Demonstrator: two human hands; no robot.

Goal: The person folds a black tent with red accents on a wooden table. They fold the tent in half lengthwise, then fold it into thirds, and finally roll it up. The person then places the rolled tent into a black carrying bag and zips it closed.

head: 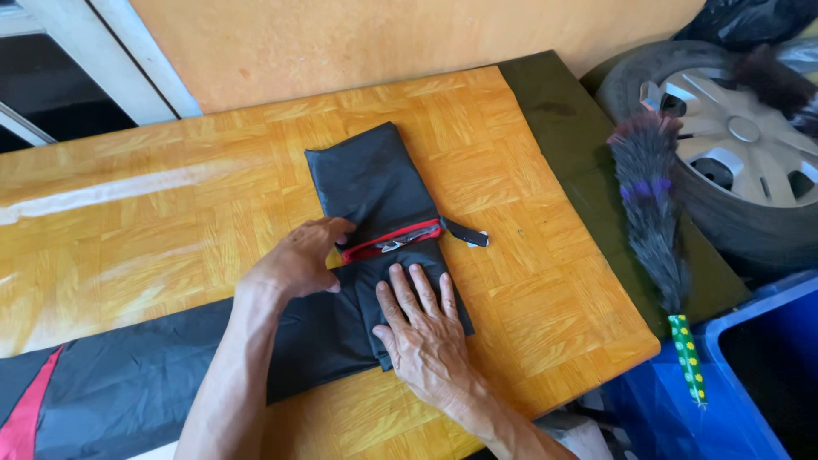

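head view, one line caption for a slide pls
Left hand and right hand press a folded black garment on a wooden table.

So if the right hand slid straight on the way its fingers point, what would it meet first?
Probably the red zipper edge of the black fabric. The right hand lies flat on the fabric, fingers pointing up-table, and the red strip crosses just ahead of them.

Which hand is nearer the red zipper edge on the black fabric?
Left. The left hand has its fingertips touching the left end of the red zipper edge. The right hand lies flat on the black fabric just below it, fingertips short of the red.
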